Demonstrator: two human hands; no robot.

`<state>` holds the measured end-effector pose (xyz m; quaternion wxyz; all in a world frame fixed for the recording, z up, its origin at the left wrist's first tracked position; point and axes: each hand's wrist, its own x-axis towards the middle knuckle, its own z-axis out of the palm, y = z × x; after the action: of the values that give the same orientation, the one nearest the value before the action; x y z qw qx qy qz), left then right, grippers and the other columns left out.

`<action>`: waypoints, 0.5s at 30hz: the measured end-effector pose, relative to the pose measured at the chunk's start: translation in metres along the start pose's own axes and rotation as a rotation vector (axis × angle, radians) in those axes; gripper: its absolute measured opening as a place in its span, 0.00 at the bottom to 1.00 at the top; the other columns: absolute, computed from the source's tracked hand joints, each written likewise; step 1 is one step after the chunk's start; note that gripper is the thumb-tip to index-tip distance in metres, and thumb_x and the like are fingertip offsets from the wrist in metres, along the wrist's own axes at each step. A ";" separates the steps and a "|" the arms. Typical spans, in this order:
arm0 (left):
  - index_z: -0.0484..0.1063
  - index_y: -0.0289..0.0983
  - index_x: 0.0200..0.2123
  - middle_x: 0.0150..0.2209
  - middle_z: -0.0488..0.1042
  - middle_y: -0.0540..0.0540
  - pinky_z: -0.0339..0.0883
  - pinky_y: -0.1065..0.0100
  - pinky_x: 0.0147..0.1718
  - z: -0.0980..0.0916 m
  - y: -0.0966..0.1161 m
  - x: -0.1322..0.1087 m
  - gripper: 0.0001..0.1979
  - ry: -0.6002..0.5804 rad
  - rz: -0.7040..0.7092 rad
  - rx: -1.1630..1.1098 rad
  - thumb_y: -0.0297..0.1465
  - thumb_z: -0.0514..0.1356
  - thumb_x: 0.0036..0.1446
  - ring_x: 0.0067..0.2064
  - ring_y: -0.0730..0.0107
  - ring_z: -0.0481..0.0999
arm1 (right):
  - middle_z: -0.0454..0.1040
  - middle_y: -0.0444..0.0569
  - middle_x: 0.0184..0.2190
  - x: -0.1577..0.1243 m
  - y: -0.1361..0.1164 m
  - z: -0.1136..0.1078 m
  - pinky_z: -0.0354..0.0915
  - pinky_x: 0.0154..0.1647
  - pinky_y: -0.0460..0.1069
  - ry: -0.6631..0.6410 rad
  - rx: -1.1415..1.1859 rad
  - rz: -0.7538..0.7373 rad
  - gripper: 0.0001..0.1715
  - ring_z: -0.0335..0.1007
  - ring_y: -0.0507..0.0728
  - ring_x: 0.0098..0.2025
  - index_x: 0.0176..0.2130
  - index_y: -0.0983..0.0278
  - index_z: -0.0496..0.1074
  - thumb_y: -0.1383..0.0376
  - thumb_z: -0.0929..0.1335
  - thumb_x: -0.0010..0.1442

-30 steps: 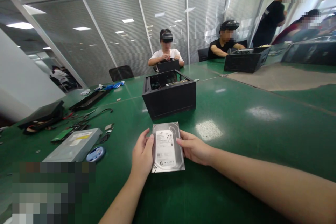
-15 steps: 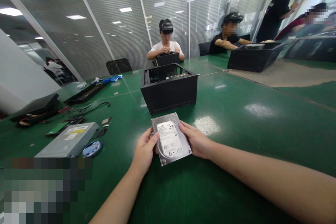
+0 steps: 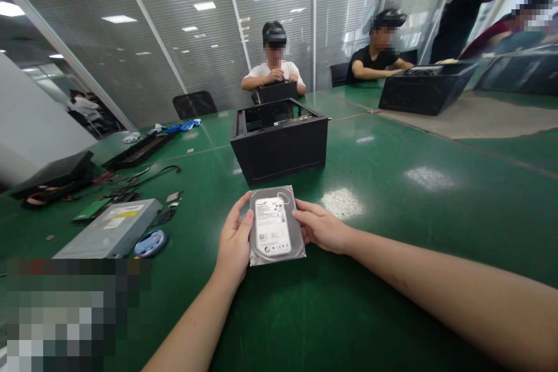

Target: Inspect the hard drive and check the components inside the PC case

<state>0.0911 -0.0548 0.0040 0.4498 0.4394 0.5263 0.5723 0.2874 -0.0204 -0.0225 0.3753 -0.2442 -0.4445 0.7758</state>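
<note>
A silver hard drive (image 3: pixel 274 225) with a white label faces up, held just above the green table (image 3: pixel 392 226). My left hand (image 3: pixel 234 244) grips its left edge, thumb on top. My right hand (image 3: pixel 320 226) grips its right edge. Both hands are closed on the drive. An open black computer case (image 3: pixel 279 140) stands right behind the drive, its top open.
A grey optical drive (image 3: pixel 111 228), a blue round object (image 3: pixel 150 242), a green circuit board, cables and small parts lie at the left. Other people sit across the table with black cases (image 3: pixel 425 90). A black chair (image 3: pixel 194 104) stands at the far side.
The drive was tilted clockwise half a second ago and now sits straight again between my hands. The view has dropped slightly toward the table.
</note>
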 end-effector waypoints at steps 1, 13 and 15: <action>0.64 0.44 0.62 0.44 0.80 0.42 0.73 0.67 0.31 0.000 0.001 0.000 0.31 0.002 -0.007 -0.013 0.41 0.63 0.56 0.36 0.64 0.80 | 0.79 0.50 0.38 -0.001 -0.001 0.000 0.71 0.27 0.49 -0.004 -0.007 0.007 0.28 0.75 0.53 0.27 0.64 0.58 0.59 0.63 0.63 0.66; 0.65 0.39 0.62 0.41 0.82 0.43 0.72 0.66 0.38 -0.003 0.007 -0.001 0.35 -0.048 -0.097 -0.217 0.30 0.64 0.49 0.38 0.63 0.80 | 0.79 0.51 0.37 0.002 0.001 -0.006 0.72 0.35 0.52 -0.031 0.104 0.023 0.25 0.77 0.56 0.34 0.60 0.61 0.63 0.66 0.63 0.64; 0.65 0.39 0.62 0.41 0.82 0.44 0.71 0.68 0.37 -0.002 0.005 0.000 0.35 -0.049 -0.101 -0.217 0.29 0.63 0.49 0.38 0.64 0.80 | 0.80 0.51 0.36 0.001 -0.001 -0.006 0.72 0.34 0.52 -0.042 0.099 0.025 0.27 0.77 0.55 0.32 0.61 0.61 0.62 0.67 0.62 0.63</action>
<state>0.0886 -0.0553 0.0092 0.5357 0.3748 0.4716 0.5918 0.2913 -0.0162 -0.0248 0.3678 -0.2144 -0.4102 0.8065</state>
